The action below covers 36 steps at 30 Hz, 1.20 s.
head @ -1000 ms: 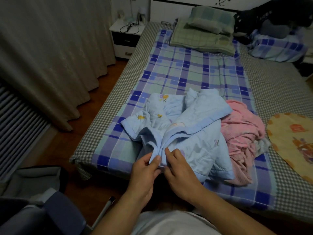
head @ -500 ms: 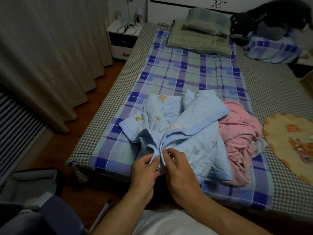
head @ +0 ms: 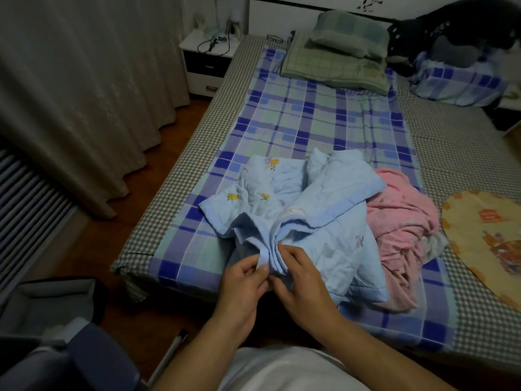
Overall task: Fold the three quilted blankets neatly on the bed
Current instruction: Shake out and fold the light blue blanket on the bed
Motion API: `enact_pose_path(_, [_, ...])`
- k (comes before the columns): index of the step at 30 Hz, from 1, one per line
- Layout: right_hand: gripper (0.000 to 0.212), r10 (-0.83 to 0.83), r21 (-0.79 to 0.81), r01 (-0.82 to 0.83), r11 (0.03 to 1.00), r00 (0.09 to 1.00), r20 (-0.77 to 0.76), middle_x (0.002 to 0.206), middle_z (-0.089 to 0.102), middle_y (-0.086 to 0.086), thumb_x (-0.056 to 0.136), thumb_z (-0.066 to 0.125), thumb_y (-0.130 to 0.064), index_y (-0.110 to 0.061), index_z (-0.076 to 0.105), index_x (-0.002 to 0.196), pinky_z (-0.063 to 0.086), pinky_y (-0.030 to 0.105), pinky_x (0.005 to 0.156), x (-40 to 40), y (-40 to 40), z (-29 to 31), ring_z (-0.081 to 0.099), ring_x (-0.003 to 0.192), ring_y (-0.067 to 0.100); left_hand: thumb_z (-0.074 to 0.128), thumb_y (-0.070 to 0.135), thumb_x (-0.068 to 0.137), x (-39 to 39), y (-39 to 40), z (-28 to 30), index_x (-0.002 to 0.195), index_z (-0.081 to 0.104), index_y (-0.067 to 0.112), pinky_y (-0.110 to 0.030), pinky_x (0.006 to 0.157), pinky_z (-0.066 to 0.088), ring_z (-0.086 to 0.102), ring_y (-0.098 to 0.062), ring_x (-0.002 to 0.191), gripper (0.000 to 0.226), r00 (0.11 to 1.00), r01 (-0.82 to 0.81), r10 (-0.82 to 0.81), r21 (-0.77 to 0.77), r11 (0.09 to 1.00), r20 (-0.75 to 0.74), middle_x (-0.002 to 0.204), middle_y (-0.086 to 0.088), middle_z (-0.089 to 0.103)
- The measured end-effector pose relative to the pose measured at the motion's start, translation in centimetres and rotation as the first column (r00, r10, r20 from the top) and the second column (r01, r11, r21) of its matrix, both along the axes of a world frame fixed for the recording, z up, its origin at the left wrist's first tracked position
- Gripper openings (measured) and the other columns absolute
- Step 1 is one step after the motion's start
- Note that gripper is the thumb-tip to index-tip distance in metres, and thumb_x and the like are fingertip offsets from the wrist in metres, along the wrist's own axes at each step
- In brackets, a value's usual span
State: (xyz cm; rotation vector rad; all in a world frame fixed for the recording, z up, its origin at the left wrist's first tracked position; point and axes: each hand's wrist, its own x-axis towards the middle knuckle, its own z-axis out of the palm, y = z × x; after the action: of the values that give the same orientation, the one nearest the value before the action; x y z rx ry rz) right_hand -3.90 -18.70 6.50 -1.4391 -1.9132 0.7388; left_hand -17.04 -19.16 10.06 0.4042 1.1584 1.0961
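A light blue quilted blanket with small flower prints lies crumpled near the foot of the bed. My left hand and my right hand sit side by side at its near edge, both pinching the bunched blue trim. A pink blanket is heaped to the right of the blue one, partly under it. A yellow quilted blanket with a cartoon print lies flat at the far right of the bed.
Green pillows and a dark bundle on a plaid pillow lie at the head of the bed. A white nightstand stands left of it. Curtains hang at left. A chair is beside me.
My hands have shifted a little along the bunched blue edge, regripping it. The view has tilted slightly; the blankets lie as before.
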Motion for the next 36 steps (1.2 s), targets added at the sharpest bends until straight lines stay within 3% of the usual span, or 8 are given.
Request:
enact_pose_path(6, [0.019, -0.156, 0.042, 0.158, 0.987, 0.987, -0.035, 0.090, 0.042, -0.011, 0.099, 0.048, -0.033, -0.026, 0.064, 0.107, 0.038, 0.009, 0.068, -0.7, 0.1, 0.6, 0.053, 0.079, 0.003, 0.068, 0.005, 0.090, 0.6, 0.3, -1.1, 0.091, 0.072, 0.008, -0.040, 0.075, 0.060, 0.072, -0.030, 0.080, 0.005, 0.937, -0.119, 0.100, -0.037, 0.992, -0.334, 0.081, -0.010, 0.075])
enact_pose_path(10, [0.025, -0.078, 0.086, 0.068, 0.994, 0.989, 0.125, 0.086, 0.038, -0.010, 0.098, 0.045, -0.025, -0.021, 0.062, 0.116, 0.039, 0.021, 0.068, -1.0, -0.3, 0.4, 0.046, 0.076, 0.007, 0.069, 0.004, 0.087, 1.3, -0.1, -1.3, 0.086, 0.063, 0.004, -0.031, 0.061, 0.054, 0.066, -0.020, 0.067, 0.007, 0.891, -0.149, 0.123, -0.026, 0.988, -0.437, 0.075, -0.011, 0.070])
enact_pose_path(14, [0.019, -0.064, 0.055, 0.057, 0.997, 0.989, 0.134, 0.084, 0.034, -0.013, 0.098, 0.047, -0.023, -0.029, 0.057, 0.112, 0.043, 0.036, 0.078, -1.2, -0.3, 0.4, 0.043, 0.075, 0.004, 0.069, 0.006, 0.087, 1.2, -0.2, -1.6, 0.082, 0.060, 0.008, -0.030, 0.061, 0.054, 0.066, -0.019, 0.067, 0.010, 0.840, -0.150, 0.136, 0.017, 0.989, -0.526, 0.073, -0.007, 0.069])
enact_pose_path(19, [0.015, 0.040, -0.020, -0.038, 0.999, 0.990, 0.134, 0.082, 0.040, -0.008, 0.101, 0.044, -0.024, -0.027, 0.059, 0.105, 0.041, 0.027, 0.075, -1.2, -0.2, 1.0, 0.046, 0.077, 0.007, 0.064, 0.001, 0.090, 1.2, -0.5, -2.3, 0.087, 0.060, 0.011, -0.034, 0.069, 0.057, 0.069, -0.022, 0.076, 0.012, 0.878, -0.156, 0.165, 0.059, 0.986, -0.450, 0.080, -0.008, 0.070])
enact_pose_path(23, [0.017, 0.060, -0.141, -0.055, 0.989, 0.998, 0.034, 0.084, 0.044, -0.008, 0.105, 0.042, -0.028, -0.033, 0.058, 0.100, 0.038, 0.015, 0.074, -0.9, 0.4, 1.4, 0.050, 0.082, 0.006, 0.058, -0.011, 0.091, 1.5, -0.8, -3.0, 0.105, 0.055, 0.004, -0.047, 0.092, 0.055, 0.069, -0.036, 0.101, 0.021, 0.974, -0.097, 0.103, 0.036, 0.995, -0.202, 0.098, -0.017, 0.073])
enact_pose_path(26, [0.018, 0.029, -0.175, -0.036, 0.984, 0.999, -0.042, 0.083, 0.046, -0.007, 0.105, 0.043, -0.024, -0.035, 0.056, 0.099, 0.037, 0.012, 0.072, -0.8, 0.6, 1.5, 0.051, 0.081, 0.003, 0.059, -0.015, 0.089, 1.8, -1.0, -2.6, 0.115, 0.050, 0.004, -0.040, 0.098, 0.053, 0.069, -0.030, 0.108, 0.034, 0.994, -0.076, 0.081, 0.073, 0.994, -0.078, 0.109, -0.017, 0.073])
enact_pose_path(30, [0.021, 0.040, -0.214, -0.051, 0.975, 0.998, -0.057, 0.086, 0.053, 0.000, 0.105, 0.044, -0.020, -0.025, 0.063, 0.113, 0.036, 0.010, 0.077, -0.8, 0.7, 1.3, 0.052, 0.083, 0.007, 0.057, -0.005, 0.095, 1.6, -0.8, -2.4, 0.121, 0.051, 0.008, -0.034, 0.094, 0.056, 0.071, -0.023, 0.103, 0.030, 0.985, -0.071, 0.084, 0.094, 0.993, -0.148, 0.108, -0.011, 0.074])
enact_pose_path(36, [0.025, 0.008, -0.115, -0.009, 0.993, 1.000, -0.003, 0.081, 0.046, -0.009, 0.093, 0.057, -0.015, -0.025, 0.063, 0.115, 0.036, 0.012, 0.069, -1.2, 0.1, 0.7, 0.048, 0.079, 0.003, 0.046, 0.011, 0.103, 1.6, -0.9, -3.1, 0.111, 0.059, 0.022, -0.047, 0.094, 0.055, 0.070, -0.023, 0.100, 0.018, 0.928, -0.079, 0.106, 0.090, 0.993, -0.357, 0.106, -0.007, 0.072])
